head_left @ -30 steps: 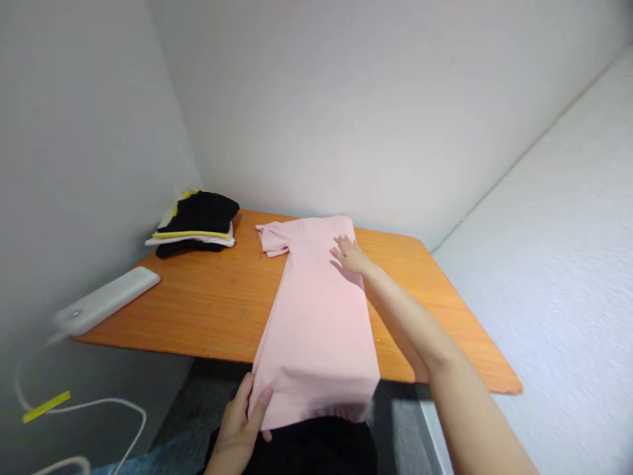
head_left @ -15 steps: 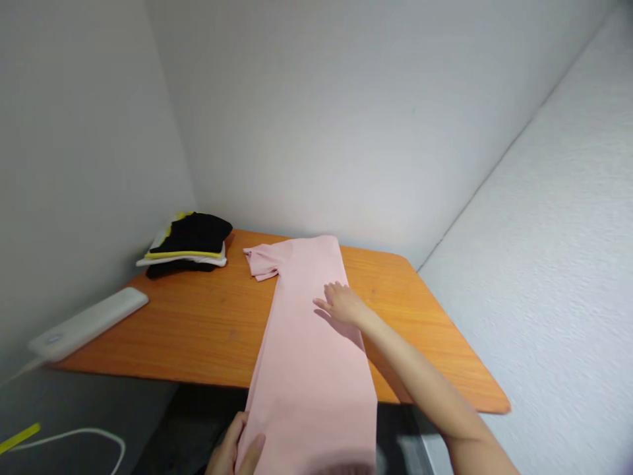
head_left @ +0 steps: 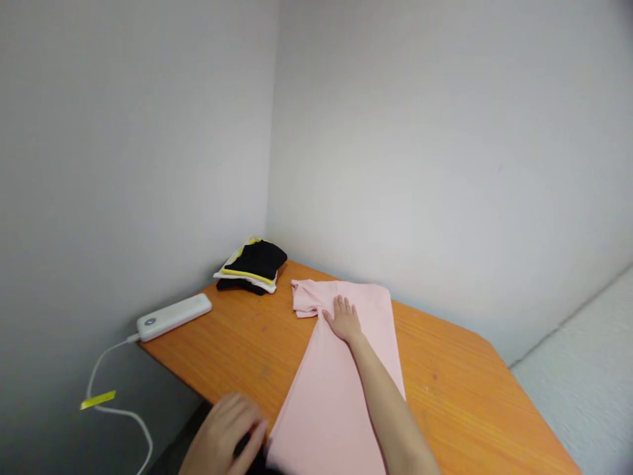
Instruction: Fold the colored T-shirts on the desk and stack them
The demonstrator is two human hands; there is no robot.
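Note:
A pink short-sleeved T-shirt, folded lengthwise, lies over the table, one sleeve out to the left at its far end. My right hand rests flat on the shirt near that sleeve, fingers stretched and open. My left hand is at the near table edge beside the shirt's left side. Its fingers curl toward the thumb, with a dark gap between. Motion blurs its fingertips, so I cannot tell whether they pinch the shirt's edge. The shirt's near end runs out of view.
Folded black, white and yellow clothes are stacked at the table's far left corner. A white power strip-like device lies along the left edge, its white cable hanging with a yellow tag. Walls stand behind and left of the wooden table.
The view has turned left. My right hand has moved farther up the shirt, toward the sleeve, and pressed flat. My left hand, earlier on the shirt's near left edge, has shifted left and turned.

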